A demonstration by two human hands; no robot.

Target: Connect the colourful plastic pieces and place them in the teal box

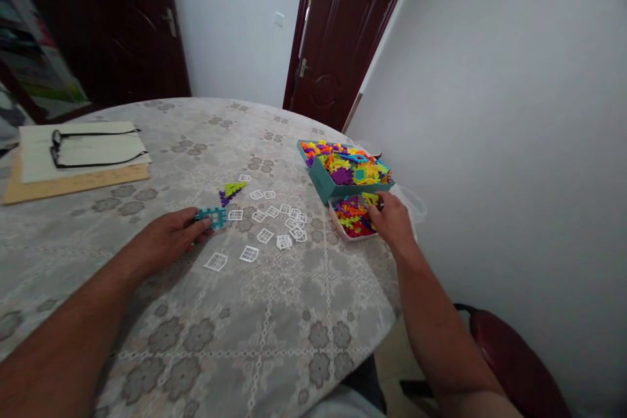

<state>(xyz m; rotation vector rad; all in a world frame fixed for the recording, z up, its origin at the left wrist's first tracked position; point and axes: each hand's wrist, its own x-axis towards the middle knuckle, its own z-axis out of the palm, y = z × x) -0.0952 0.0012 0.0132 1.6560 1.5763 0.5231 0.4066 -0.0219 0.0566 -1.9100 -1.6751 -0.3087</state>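
Note:
My left hand [179,235] pinches a teal notched plastic piece [215,217] just above the table, left of the scattered white window-shaped pieces [265,235]. Over the right side of a clear plastic tub [353,236], my right hand [386,212] has its fingers closed on a yellow-green piece [371,198]. Red, purple and green pieces fill the tub. Behind the teal piece lie a yellow-green triangular piece [235,188] and a purple piece [225,199], touching each other.
A teal box [321,181] heaped with colourful pieces stands behind the tub. Black-framed glasses [98,164] rest on papers [34,155] at the left. A clear lid [414,204] lies right of the tub. A dark red chair [519,359] stands at the lower right.

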